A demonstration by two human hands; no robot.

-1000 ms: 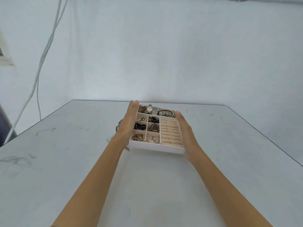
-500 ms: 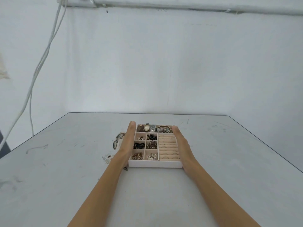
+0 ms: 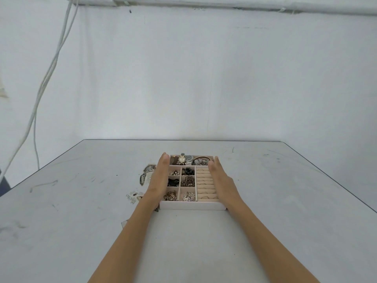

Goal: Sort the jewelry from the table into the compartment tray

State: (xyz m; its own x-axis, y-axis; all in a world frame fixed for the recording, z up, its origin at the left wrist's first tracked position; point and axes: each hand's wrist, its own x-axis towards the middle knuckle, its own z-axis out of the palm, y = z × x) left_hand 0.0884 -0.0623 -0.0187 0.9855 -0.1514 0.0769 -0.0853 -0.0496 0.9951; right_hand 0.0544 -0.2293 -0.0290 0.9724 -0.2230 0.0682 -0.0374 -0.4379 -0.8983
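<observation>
Two hands flank the compartment tray (image 3: 192, 205) | left hand (image 3: 159, 180), right hand (image 3: 221, 180): fingers straight, laid along its side walls, grasping nothing | tray mid-table (image 3: 285, 201), watch row at far end, ring slots on right; long axis not determinable | loose jewelry (image 3: 145, 174) just left of tray.

Both bare forearms reach up from the lower edge to the frame's centre, where the left hand (image 3: 158, 179) and right hand (image 3: 221, 179) stand edge-on, fingers straight, palms facing each other.
</observation>
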